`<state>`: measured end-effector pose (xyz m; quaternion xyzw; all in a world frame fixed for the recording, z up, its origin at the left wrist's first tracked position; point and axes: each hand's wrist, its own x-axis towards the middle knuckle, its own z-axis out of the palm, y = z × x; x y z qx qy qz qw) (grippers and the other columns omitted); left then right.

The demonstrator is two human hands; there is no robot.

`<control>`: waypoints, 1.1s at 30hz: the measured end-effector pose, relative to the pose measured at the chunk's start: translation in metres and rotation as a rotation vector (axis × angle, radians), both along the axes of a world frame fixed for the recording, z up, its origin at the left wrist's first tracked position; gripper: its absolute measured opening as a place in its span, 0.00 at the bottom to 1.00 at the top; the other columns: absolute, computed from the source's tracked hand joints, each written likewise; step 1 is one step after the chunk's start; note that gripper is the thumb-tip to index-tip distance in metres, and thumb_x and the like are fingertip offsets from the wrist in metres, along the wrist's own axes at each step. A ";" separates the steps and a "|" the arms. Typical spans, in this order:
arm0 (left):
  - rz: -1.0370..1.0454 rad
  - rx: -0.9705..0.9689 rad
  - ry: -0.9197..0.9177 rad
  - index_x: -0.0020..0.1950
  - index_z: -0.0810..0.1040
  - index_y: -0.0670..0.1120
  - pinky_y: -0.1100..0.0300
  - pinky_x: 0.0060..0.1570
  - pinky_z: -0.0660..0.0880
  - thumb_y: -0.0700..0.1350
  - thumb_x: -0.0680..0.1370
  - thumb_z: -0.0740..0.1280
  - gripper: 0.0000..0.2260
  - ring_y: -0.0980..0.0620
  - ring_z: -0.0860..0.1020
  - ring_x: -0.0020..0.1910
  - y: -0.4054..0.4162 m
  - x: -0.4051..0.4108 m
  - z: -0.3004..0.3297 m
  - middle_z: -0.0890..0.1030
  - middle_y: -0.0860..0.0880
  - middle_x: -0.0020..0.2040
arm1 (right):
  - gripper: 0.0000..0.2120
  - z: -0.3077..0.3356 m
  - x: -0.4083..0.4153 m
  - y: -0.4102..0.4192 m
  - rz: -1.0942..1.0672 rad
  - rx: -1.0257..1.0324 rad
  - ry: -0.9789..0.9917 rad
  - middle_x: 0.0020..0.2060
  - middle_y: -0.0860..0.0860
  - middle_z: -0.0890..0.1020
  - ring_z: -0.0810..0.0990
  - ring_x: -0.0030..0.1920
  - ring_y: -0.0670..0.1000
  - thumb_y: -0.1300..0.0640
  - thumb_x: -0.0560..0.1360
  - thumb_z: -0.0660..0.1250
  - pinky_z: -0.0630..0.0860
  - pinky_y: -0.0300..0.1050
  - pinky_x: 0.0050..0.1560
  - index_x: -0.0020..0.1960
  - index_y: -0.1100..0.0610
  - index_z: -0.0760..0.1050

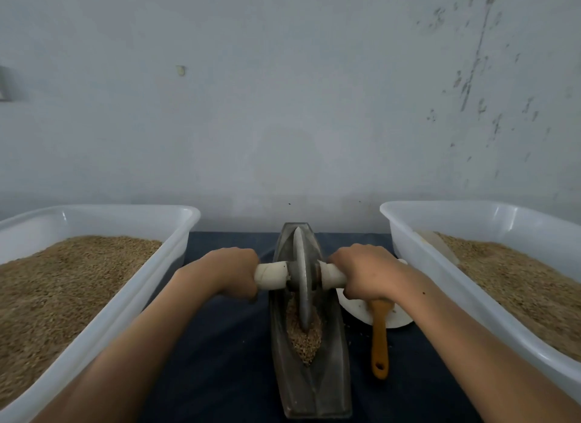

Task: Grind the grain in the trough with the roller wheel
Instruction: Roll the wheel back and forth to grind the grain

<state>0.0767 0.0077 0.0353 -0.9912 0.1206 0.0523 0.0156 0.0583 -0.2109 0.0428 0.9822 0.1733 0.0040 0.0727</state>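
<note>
Grinding under way: your left hand [234, 270] and right hand [366, 271] each hold a curled grip on the roller wheel [302, 278] handles; grain [303, 337] in the trough [314, 391] remains coarse, unfinished.

Trough [309, 388] and roller wheel [302, 274]: dull grey metal, worn matt finish; wheel handles [271, 275] wrapped in off-white cloth-like tape. Side tubs [132, 300]: translucent white plastic, smooth, slightly glossy. Table cover [220, 344]: dark blue matt cloth; brush handle [379, 344]: smooth orange plastic.
</note>
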 end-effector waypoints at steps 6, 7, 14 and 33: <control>-0.053 -0.029 -0.390 0.52 0.75 0.53 0.57 0.41 0.69 0.51 0.72 0.66 0.10 0.50 0.78 0.46 0.002 0.005 -0.012 0.80 0.52 0.47 | 0.11 -0.013 0.005 0.004 -0.001 0.100 -0.295 0.47 0.50 0.79 0.78 0.47 0.54 0.61 0.75 0.61 0.66 0.45 0.41 0.56 0.51 0.70; -0.049 -0.051 -0.445 0.50 0.73 0.53 0.58 0.40 0.68 0.51 0.73 0.66 0.08 0.50 0.77 0.46 0.002 0.006 -0.015 0.79 0.52 0.47 | 0.10 -0.016 0.006 0.004 0.004 0.118 -0.361 0.46 0.50 0.79 0.77 0.47 0.54 0.61 0.75 0.61 0.65 0.45 0.41 0.55 0.51 0.69; -0.052 -0.020 -0.438 0.53 0.74 0.52 0.58 0.41 0.68 0.51 0.73 0.65 0.10 0.51 0.77 0.46 0.001 0.007 -0.015 0.80 0.52 0.48 | 0.10 -0.025 0.008 0.000 0.024 0.176 -0.401 0.42 0.47 0.78 0.75 0.42 0.51 0.60 0.74 0.62 0.63 0.45 0.39 0.47 0.48 0.63; -0.075 -0.047 -0.574 0.46 0.69 0.52 0.59 0.37 0.63 0.50 0.74 0.65 0.06 0.51 0.76 0.43 0.000 0.009 -0.022 0.79 0.52 0.44 | 0.08 -0.031 0.014 -0.001 0.009 0.166 -0.448 0.42 0.49 0.78 0.76 0.42 0.53 0.61 0.74 0.61 0.63 0.45 0.38 0.48 0.51 0.64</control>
